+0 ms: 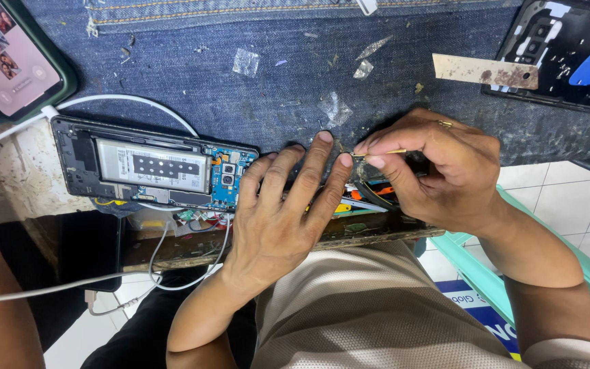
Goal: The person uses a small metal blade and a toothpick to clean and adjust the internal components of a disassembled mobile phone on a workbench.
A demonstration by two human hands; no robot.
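The left hand [278, 212] is lying open, fingers spread, pressing down just beside the right hand [438, 171], which is pinching thin metal tweezers [380, 153]. Steadying the tips against the left fingertips should help; the opened black phone with exposed battery [151, 167] lies beyond the left hand's thumb side.

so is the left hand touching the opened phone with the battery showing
Apart. The head view shows the left hand flat on the denim cloth, with a strip of cloth visible between its fingers and the opened phone.

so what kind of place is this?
Likely a phone repair bench: an opened phone with battery and circuit board exposed, a removed back cover on the denim-covered worktop, and the right hand holding a thin tool.
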